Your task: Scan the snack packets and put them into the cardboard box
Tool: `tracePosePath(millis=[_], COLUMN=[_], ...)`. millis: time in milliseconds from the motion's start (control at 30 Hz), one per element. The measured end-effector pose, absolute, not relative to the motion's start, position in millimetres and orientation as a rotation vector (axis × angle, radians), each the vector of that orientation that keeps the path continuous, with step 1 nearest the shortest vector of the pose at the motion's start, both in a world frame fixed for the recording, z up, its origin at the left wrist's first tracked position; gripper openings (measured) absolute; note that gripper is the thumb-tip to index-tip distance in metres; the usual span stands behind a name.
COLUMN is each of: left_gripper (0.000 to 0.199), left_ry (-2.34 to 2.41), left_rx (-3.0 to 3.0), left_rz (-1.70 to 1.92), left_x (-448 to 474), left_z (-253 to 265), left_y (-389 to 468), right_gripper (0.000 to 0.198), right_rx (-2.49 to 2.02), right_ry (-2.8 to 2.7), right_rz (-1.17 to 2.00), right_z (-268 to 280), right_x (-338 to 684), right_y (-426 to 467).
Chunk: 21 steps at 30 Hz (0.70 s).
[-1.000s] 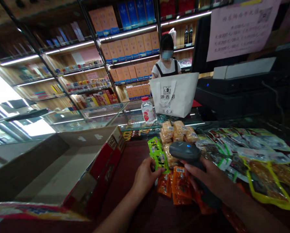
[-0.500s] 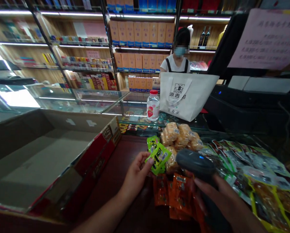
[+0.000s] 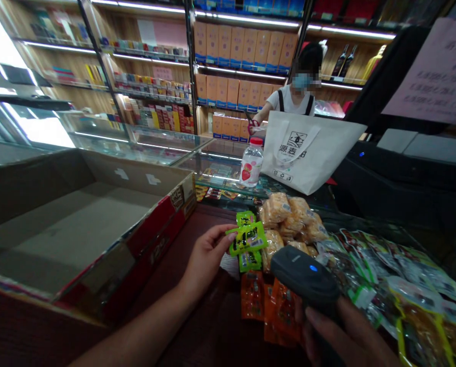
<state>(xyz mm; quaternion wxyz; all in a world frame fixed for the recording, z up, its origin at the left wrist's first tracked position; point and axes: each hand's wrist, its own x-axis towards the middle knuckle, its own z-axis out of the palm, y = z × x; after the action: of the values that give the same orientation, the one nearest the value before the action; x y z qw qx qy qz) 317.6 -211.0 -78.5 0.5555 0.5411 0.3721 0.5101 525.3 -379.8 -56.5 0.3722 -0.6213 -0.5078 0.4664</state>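
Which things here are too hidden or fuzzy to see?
All in the head view:
Inside the white bag: hidden by its front.
Words on the pink sign: blurred, cut by right edge.
How many orange packets: scanner and right hand cover some.
Fine print on held green packet: too small.

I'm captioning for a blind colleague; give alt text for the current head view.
A person's left hand holds a shiny green packet and the right hand grips a dark grey handheld scanner over a dark red tabletop. Orange packets and clear-wrapped tan snacks lie nearby, with an open cardboard box to the left and a white tote bag behind.
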Motion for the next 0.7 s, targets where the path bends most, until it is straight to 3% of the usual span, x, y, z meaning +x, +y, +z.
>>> tracePosePath(millis=[267,700], left_gripper=[0.016,0.016], left_ry=[0.886,0.888], left_rx=[1.527,1.545], left_rz=[1.252,1.278], left_x=[316,316], left_z=[-80,-83], left_y=[-208,-208], right_gripper=[0.042,0.043], right_rx=[-1.634,-1.642], right_ry=[-1.361,-1.332], right_rz=[1.095,1.098], right_z=[-57,-47], right_x=[522,523], right_y=[-382,-383])
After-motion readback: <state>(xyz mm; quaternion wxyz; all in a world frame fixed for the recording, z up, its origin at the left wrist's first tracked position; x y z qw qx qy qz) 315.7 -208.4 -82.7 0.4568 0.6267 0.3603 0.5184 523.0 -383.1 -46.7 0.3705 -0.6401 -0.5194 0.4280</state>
